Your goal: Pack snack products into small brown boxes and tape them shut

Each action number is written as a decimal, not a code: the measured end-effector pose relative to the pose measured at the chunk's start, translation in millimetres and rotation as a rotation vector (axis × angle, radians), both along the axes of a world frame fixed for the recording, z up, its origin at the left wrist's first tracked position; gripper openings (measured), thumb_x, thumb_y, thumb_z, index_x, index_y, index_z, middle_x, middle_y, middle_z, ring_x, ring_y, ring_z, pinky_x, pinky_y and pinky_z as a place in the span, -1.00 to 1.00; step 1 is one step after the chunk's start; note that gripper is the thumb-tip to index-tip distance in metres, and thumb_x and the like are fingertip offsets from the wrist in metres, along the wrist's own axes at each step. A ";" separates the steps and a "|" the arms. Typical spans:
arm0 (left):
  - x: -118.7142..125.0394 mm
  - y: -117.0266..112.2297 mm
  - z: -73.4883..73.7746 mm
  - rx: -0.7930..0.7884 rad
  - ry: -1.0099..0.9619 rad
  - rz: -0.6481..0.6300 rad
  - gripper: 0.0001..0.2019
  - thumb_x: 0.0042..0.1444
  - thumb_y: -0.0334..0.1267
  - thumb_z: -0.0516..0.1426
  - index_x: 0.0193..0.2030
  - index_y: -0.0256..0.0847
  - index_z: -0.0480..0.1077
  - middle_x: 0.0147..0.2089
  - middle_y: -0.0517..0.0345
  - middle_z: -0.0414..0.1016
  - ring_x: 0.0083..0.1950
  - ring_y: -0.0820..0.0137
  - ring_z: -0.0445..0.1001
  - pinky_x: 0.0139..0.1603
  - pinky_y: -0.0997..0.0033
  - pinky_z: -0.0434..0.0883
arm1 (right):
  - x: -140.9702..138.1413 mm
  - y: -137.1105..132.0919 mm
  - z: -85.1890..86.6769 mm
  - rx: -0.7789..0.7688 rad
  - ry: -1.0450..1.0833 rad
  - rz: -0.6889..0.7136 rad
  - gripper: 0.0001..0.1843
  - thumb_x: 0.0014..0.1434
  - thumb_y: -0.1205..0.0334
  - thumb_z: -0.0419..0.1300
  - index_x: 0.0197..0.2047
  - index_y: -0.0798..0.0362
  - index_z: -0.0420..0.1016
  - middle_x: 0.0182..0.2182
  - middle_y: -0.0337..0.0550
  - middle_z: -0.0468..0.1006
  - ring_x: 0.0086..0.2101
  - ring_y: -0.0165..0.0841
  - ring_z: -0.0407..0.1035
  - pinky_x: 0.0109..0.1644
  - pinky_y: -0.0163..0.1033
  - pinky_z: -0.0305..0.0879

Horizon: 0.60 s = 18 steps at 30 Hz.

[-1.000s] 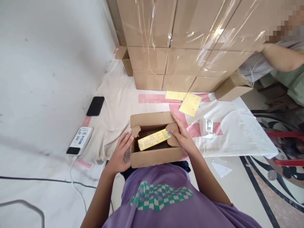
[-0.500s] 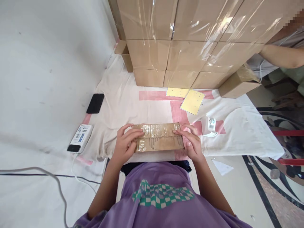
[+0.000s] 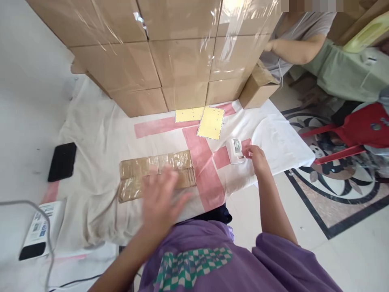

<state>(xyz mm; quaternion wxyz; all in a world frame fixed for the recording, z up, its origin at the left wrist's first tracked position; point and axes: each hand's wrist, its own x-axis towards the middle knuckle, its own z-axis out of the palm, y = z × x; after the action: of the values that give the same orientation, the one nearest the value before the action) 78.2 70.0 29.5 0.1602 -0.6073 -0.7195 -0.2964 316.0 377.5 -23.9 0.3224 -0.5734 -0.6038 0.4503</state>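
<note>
By the near left corner of the white cloth-covered bench [image 3: 97, 129], a white rectangular device [image 3: 42, 227] with a black end is set; farther back, beside the left edge, a flat black phone [image 3: 62, 162] is laid. Along the far edge, brown cardboard cartons [image 3: 179, 61] are stacked under clear film. Left of the middle, towards the near edge, an oblong brown cardboard box [image 3: 138, 172] covered with shiny tape is placed. It is partly hidden by the blurred left hand [image 3: 159, 198], whose fingers are spread and released; contact cannot be told. Two yellow cards [image 3: 211, 123] are laid below the cartons. Towards the right edge, a small white block-shaped object [image 3: 234, 152] is flanked by the bent fingers of the right hand [image 3: 257, 156]; whether it is grasped cannot be told.
</note>
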 end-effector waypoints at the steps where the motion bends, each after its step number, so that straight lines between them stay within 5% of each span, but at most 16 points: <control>1: 27.1 22.3 -9.4 0.064 -0.035 -0.154 -0.06 0.23 -0.12 0.34 0.62 -0.02 -0.07 0.54 -0.08 0.25 0.65 0.09 -0.01 0.62 -0.15 0.07 | -1.0 -2.7 0.8 -0.016 -0.002 0.000 -0.68 0.13 -0.01 0.06 -0.38 0.00 0.52 -0.20 -0.11 0.57 -0.23 -0.27 0.41 -0.13 -0.13 0.39; 3: 74.7 74.8 -27.8 -0.027 -0.102 -0.350 -0.15 0.27 -0.15 0.29 0.59 0.12 -0.02 0.59 0.04 0.17 0.64 0.10 0.04 0.58 -0.09 0.21 | -3.3 -9.4 5.5 -0.060 -0.019 0.012 -0.71 0.08 0.00 0.12 -0.44 -0.01 0.53 -0.21 -0.12 0.57 -0.22 -0.27 0.41 -0.15 -0.16 0.37; 5: 102.5 132.1 -40.5 -0.209 -0.205 -0.371 -0.09 0.20 -0.21 0.33 0.60 -0.06 -0.01 0.66 -0.15 -0.08 0.66 -0.07 -0.07 0.56 -0.15 0.21 | -7.0 -14.0 11.5 -0.100 -0.045 0.058 -0.76 0.03 0.04 0.19 -0.52 0.00 0.51 -0.36 -0.16 0.55 -0.28 -0.27 0.40 -0.21 -0.17 0.33; 7: 108.3 186.0 -48.5 -0.349 -0.279 -0.351 0.00 0.14 -0.36 0.34 0.62 -0.15 -0.09 0.68 -0.22 -0.28 0.68 -0.16 -0.22 0.60 -0.22 0.11 | -13.0 -14.1 15.8 -0.153 -0.069 0.091 -0.79 -0.02 0.11 0.23 -0.59 0.01 0.45 -0.55 -0.23 0.44 -0.40 -0.30 0.34 -0.28 -0.18 0.28; 10: 96.2 244.1 -64.1 -0.510 -0.441 -0.328 0.14 0.00 -0.32 0.43 0.62 -0.09 -0.13 0.66 -0.27 -0.18 0.65 -0.29 -0.16 0.54 -0.50 -0.03 | -20.3 -6.1 19.4 -0.233 -0.065 0.071 -0.82 -0.04 0.22 0.25 -0.61 0.02 0.41 -0.63 -0.30 0.34 -0.49 -0.39 0.25 -0.33 -0.21 0.23; 13: 87.0 265.2 -81.5 -0.434 -0.525 -0.336 0.10 -0.06 -0.23 0.45 0.57 -0.10 -0.03 0.59 -0.28 0.01 0.59 -0.20 0.05 0.56 -0.46 -0.17 | -16.3 0.4 26.1 -0.195 0.055 0.010 -0.78 0.02 0.19 0.25 -0.58 0.01 0.35 -0.60 -0.33 0.27 -0.50 -0.44 0.19 -0.38 -0.27 0.17; 18: 88.0 259.1 -91.6 -0.350 -0.557 -0.354 0.06 -0.04 -0.06 0.43 0.53 -0.18 0.00 0.56 -0.31 0.06 0.59 -0.18 0.03 0.59 -0.33 -0.26 | 5.0 -23.9 23.4 -0.223 0.035 0.056 -0.62 0.08 0.07 0.30 -0.59 -0.02 0.21 -0.60 -0.35 0.16 -0.51 -0.46 0.07 -0.43 -0.28 -0.01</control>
<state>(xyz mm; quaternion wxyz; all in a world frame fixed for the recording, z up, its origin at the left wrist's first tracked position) 166.2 329.1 -62.1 -0.2018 -0.6366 -0.6591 -0.3459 321.1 353.6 -0.5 0.2544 -0.5806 -0.5601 0.5333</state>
